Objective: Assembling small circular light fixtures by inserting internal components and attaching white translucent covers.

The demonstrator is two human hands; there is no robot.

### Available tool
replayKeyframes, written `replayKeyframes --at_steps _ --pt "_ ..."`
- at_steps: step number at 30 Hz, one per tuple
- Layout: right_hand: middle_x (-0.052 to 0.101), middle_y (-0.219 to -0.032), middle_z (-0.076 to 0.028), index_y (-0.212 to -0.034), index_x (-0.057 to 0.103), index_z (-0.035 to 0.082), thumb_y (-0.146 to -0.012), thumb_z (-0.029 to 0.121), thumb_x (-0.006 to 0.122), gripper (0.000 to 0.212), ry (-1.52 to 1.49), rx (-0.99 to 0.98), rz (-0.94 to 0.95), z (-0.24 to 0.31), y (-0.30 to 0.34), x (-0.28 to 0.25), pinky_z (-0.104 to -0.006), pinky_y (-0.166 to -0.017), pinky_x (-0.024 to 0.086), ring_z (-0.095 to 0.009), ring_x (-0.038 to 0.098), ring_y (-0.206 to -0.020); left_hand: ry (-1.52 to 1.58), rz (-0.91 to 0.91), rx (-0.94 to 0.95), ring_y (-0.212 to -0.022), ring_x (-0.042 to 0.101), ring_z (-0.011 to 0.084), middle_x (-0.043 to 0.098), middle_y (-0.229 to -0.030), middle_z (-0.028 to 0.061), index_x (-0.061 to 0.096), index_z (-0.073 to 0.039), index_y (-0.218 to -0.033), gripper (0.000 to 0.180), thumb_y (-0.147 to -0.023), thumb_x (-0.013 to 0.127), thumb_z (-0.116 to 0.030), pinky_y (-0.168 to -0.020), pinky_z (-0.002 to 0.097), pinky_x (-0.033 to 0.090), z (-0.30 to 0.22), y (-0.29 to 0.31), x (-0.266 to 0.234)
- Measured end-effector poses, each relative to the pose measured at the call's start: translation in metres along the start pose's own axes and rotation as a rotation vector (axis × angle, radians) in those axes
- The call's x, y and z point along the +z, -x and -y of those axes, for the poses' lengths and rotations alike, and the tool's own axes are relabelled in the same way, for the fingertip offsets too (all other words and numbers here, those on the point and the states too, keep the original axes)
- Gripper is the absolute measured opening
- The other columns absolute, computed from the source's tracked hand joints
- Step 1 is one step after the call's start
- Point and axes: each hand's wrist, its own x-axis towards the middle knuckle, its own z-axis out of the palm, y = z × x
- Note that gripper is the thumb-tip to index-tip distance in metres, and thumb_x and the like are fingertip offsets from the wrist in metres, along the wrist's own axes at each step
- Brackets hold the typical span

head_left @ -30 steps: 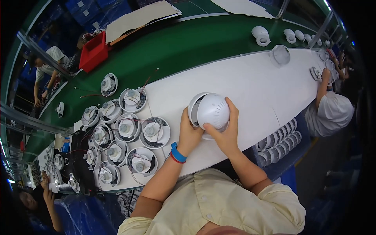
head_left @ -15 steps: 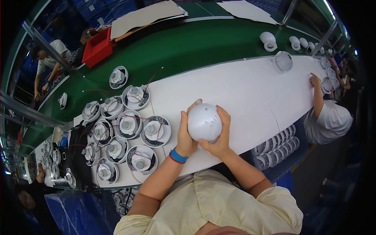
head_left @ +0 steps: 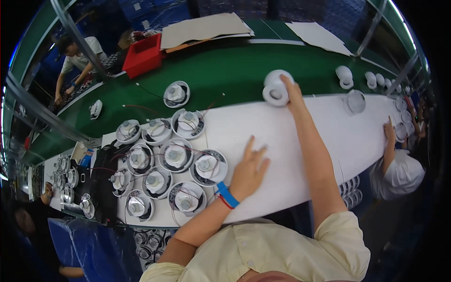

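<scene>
My right hand (head_left: pixel 293 91) reaches far out, its fingers wrapped over a white rounded plastic housing (head_left: pixel 277 83) with a ring-shaped neck. The housing is at the border of the white work surface and the green belt; whether it rests there or hangs just above, I cannot tell. My left hand (head_left: pixel 249 173) hovers or lies over the white surface (head_left: pixel 282 155) with fingers spread, holding nothing. Just left of it sits the nearest of several white bowl-shaped units (head_left: pixel 206 165), each with a greyish cylindrical part and thin wires.
Along the green belt (head_left: pixel 225 75) stand similar white housings (head_left: pixel 344 76) at right and a red bin (head_left: pixel 143 54) at left. A clear-looking round cover (head_left: pixel 354 101) lies on the right. Co-workers sit at right (head_left: pixel 399 174) and far left (head_left: pixel 77 58). Flat cardboard sheets (head_left: pixel 202 32) lie behind.
The housing went from between both hands, near my body, out to the belt's edge in my right hand. My left hand let go and opened. The whole view has shifted.
</scene>
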Motion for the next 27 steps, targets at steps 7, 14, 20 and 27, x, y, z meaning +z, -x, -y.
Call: replayKeyframes --at_steps 7,14,20,27 --pt "0.052 -0.126 -0.027 -0.142 0.036 0.003 -0.066 0.045 0.082 0.098 1.21 -0.119 -0.484 0.015 -0.081 0.044 -0.0413 -0.087 0.05 -0.035 0.057 -0.112 -0.128 0.247 0.032 -0.119 0.055 0.0416 0.013 -0.154 0.0289 0.055 -0.003 -0.13 0.045 -0.09 0.063 -0.021 -0.094 0.0422 0.049 -0.012 -0.003 -0.015" --pt "0.065 -0.096 -0.015 -0.144 0.027 -0.005 -0.077 0.013 0.075 0.085 0.439 -0.024 0.883 -0.054 -0.016 0.218 -0.03 -0.079 0.05 -0.021 0.063 -0.087 0.029 0.119 0.124 -0.115 0.059 0.038 0.021 -0.153 0.0278 0.057 -0.002 -0.126 0.04 -0.089 0.065 -0.016 -0.088 0.0406 0.053 -0.015 -0.002 -0.02" --pt "0.066 -0.093 -0.015 -0.131 0.045 -0.006 -0.083 0.002 0.059 0.051 0.258 0.121 0.627 -0.054 -0.045 0.21 -0.0291 -0.064 0.058 -0.021 0.068 -0.077 0.034 0.095 0.135 -0.119 0.055 0.0366 0.023 -0.153 0.0268 0.057 0.001 -0.122 0.037 -0.086 0.064 -0.007 -0.092 0.0377 0.05 -0.007 -0.011 -0.025" --pt "0.066 -0.092 -0.016 -0.108 0.059 -0.006 -0.083 -0.003 0.052 0.026 0.343 0.011 0.596 -0.03 0.041 0.031 -0.0302 -0.054 0.058 -0.022 0.069 -0.064 0.233 -0.386 0.072 -0.137 0.033 0.038 0.023 -0.152 0.0261 0.031 0.006 -0.141 0.052 -0.097 0.048 -0.015 -0.108 0.0436 0.035 -0.004 -0.015 -0.013"
